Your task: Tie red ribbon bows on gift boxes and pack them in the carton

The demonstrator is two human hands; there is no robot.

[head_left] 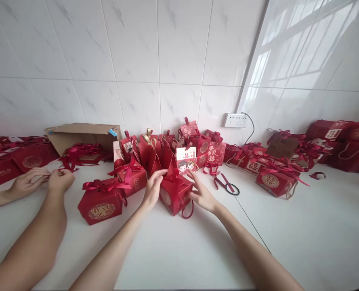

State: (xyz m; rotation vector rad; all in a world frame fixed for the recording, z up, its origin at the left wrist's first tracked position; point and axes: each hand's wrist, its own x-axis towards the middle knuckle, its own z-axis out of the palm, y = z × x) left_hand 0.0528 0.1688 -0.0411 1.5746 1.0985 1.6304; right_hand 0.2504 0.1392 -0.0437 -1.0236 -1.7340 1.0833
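Box (175, 196): stands mid-counter (173, 250), just in front of the pile along the back edge, turned corner-on, with its cord loop toward the front edge.
Left hand (153, 188): pinches the box top at the ribbon (171, 174), probably to keep the flaps drawn together.
Right hand (202, 196): spread and unclenched, fingertips against the box's right side; seemingly braces it against sliding.
Card (185, 159): upright just behind the box, leaning on the pile (149, 155).
Pile: crowded at the back edge, apparently to leave the front free for working.
Second box (102, 204): left of the held one, bow on top, apart from both hands.
Co-worker's hands (59, 182): near the left edge, closed together on a ribbon strand.
Carton (82, 137): on its side at the back left.
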